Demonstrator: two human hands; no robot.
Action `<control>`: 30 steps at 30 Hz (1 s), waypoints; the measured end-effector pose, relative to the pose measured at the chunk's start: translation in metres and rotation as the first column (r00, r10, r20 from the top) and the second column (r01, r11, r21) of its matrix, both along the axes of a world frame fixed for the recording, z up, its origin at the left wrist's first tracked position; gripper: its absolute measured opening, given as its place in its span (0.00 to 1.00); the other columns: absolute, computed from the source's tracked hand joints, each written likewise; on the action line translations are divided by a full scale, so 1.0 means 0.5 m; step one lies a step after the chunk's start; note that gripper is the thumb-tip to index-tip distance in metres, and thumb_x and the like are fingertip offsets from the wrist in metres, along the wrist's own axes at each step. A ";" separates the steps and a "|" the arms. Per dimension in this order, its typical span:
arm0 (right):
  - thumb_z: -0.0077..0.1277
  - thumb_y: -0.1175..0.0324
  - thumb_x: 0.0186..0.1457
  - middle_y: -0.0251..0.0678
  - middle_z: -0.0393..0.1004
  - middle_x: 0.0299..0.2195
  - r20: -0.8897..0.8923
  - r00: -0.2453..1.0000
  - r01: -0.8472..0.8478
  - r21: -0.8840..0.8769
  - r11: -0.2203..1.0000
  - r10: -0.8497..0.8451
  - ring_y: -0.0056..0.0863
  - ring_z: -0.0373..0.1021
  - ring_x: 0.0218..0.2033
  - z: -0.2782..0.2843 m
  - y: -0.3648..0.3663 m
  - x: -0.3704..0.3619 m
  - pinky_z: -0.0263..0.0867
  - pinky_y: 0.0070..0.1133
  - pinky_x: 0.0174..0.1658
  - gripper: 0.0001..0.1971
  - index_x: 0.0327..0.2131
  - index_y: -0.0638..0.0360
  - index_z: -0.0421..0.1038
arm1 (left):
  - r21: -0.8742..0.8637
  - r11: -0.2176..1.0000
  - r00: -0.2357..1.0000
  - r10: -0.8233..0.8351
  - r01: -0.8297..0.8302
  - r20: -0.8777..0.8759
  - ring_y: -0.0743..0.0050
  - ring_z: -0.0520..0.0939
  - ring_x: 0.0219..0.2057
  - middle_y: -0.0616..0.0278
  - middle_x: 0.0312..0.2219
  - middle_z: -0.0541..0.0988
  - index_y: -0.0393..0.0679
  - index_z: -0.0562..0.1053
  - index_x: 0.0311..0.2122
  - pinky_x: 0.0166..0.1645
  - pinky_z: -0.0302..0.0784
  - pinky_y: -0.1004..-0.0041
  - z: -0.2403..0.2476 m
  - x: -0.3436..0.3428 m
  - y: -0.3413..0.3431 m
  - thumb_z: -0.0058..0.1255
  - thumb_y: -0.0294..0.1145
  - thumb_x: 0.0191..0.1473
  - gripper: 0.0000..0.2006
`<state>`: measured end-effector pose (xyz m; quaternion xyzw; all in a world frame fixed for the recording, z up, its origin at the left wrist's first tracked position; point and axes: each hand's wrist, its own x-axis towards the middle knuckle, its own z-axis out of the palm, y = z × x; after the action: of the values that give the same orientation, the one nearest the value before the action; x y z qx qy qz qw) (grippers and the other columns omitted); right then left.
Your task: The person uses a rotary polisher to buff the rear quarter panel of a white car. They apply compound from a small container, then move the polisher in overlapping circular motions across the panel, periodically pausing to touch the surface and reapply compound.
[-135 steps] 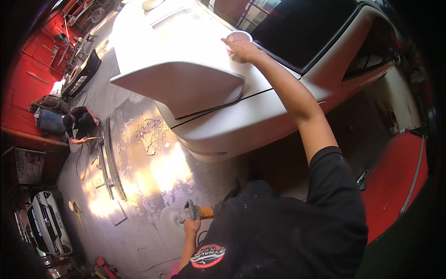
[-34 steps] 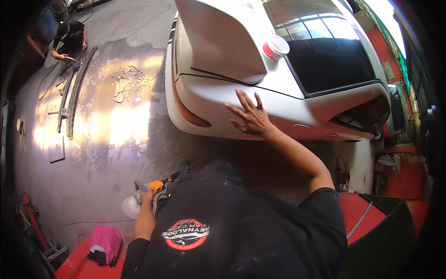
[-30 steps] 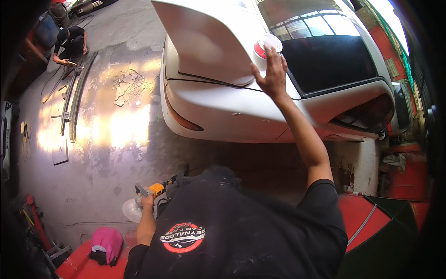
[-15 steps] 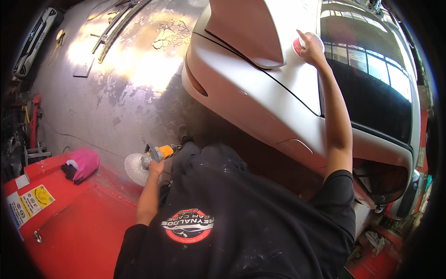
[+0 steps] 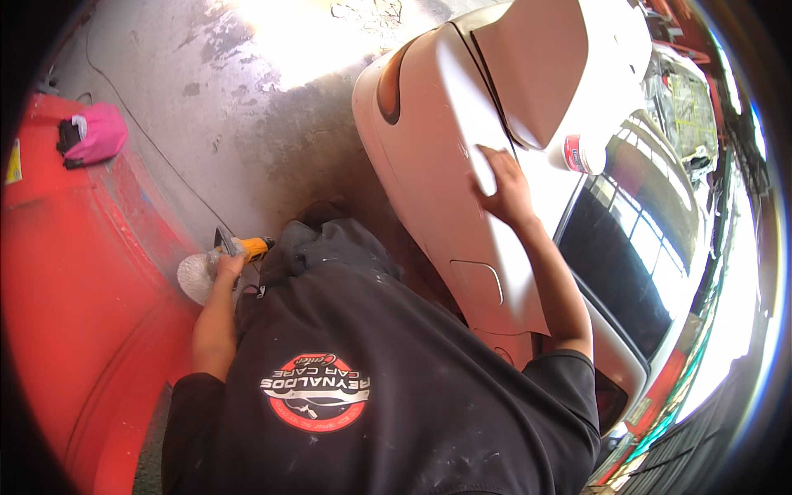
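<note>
My right hand (image 5: 501,183) lies flat, fingers spread, on the rear panel of a white car (image 5: 429,124), just below its raised spoiler (image 5: 561,66). A small white tub with a red band (image 5: 580,153) stands on the car body to the right of that hand, apart from it. My left hand (image 5: 227,266) hangs low at my side and grips an orange-bodied polishing machine (image 5: 247,246) with a round white pad (image 5: 195,276). My black shirt (image 5: 363,379) fills the lower middle of the view.
Grey concrete floor (image 5: 247,107) with a bright sun patch stretches behind the car. A red raised surface (image 5: 74,272) runs along the left, with a pink cloth bundle (image 5: 92,134) on it. A thin cord (image 5: 157,157) trails across the floor. The dark rear window (image 5: 635,264) sits at right.
My right hand left the tub near the spoiler and came down flat onto the rear panel. The view swung, so the car now sits further right. My left hand still holds the polisher.
</note>
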<state>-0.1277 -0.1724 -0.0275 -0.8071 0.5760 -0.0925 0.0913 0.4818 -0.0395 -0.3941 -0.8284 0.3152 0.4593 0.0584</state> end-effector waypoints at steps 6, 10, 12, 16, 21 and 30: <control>0.57 0.55 0.57 0.50 0.68 0.60 -0.371 0.652 -0.455 0.506 0.732 0.662 0.44 0.63 0.64 -0.242 -0.016 0.100 0.50 0.35 0.72 0.34 0.64 0.57 0.61 | 0.048 0.988 0.982 0.149 -0.144 -0.114 0.53 0.87 0.31 0.42 0.31 0.84 0.27 0.80 0.41 0.39 0.80 0.62 -0.010 -0.033 0.156 0.65 0.50 0.46 0.30; 0.54 0.49 0.59 0.53 0.60 0.65 -0.689 0.414 -0.353 0.481 0.802 0.595 0.47 0.55 0.69 -0.318 -0.066 0.096 0.45 0.36 0.73 0.38 0.68 0.56 0.56 | -0.109 0.982 0.987 0.149 -0.154 -0.054 0.47 0.85 0.47 0.37 0.40 0.84 0.28 0.79 0.44 0.51 0.77 0.59 -0.065 -0.033 0.287 0.65 0.50 0.45 0.31; 0.53 0.46 0.61 0.56 0.56 0.67 -0.791 0.218 -0.345 0.485 0.804 0.571 0.48 0.51 0.71 -0.348 -0.068 0.093 0.42 0.36 0.74 0.42 0.71 0.56 0.52 | -0.108 0.959 0.964 0.253 -0.261 -0.081 0.53 0.84 0.40 0.42 0.37 0.83 0.29 0.79 0.43 0.45 0.77 0.61 -0.102 -0.011 0.366 0.65 0.49 0.46 0.29; 0.46 0.40 0.63 0.58 0.52 0.69 -0.667 0.260 -0.292 0.635 0.716 0.698 0.50 0.47 0.73 -0.331 0.008 0.148 0.38 0.37 0.75 0.42 0.72 0.52 0.48 | -0.218 0.884 0.910 0.407 -0.414 -0.080 0.65 0.82 0.24 0.52 0.29 0.82 0.33 0.79 0.40 0.29 0.77 0.64 -0.122 -0.032 0.457 0.66 0.47 0.46 0.25; 0.42 0.38 0.64 0.59 0.48 0.71 -0.618 0.215 -0.213 0.726 0.654 0.756 0.50 0.41 0.74 -0.333 0.146 0.055 0.30 0.40 0.76 0.43 0.74 0.48 0.42 | -0.083 0.766 0.770 0.630 -0.637 -0.097 0.58 0.85 0.43 0.45 0.41 0.83 0.29 0.76 0.50 0.48 0.79 0.64 -0.092 -0.078 0.501 0.66 0.49 0.46 0.33; 0.42 0.34 0.62 0.58 0.38 0.74 -0.630 0.106 -0.145 0.756 0.639 0.769 0.48 0.32 0.76 -0.399 0.304 -0.033 0.27 0.39 0.75 0.47 0.75 0.46 0.39 | -0.200 0.621 0.647 0.755 -0.758 -0.110 0.69 0.79 0.17 0.60 0.20 0.79 0.34 0.76 0.35 0.25 0.78 0.69 -0.134 -0.138 0.600 0.67 0.49 0.45 0.25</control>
<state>-0.1440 -0.0206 -0.2267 -0.7789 0.2114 0.5899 -0.0245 0.4130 0.2607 -0.4611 -0.8814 -0.0114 0.4082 -0.2375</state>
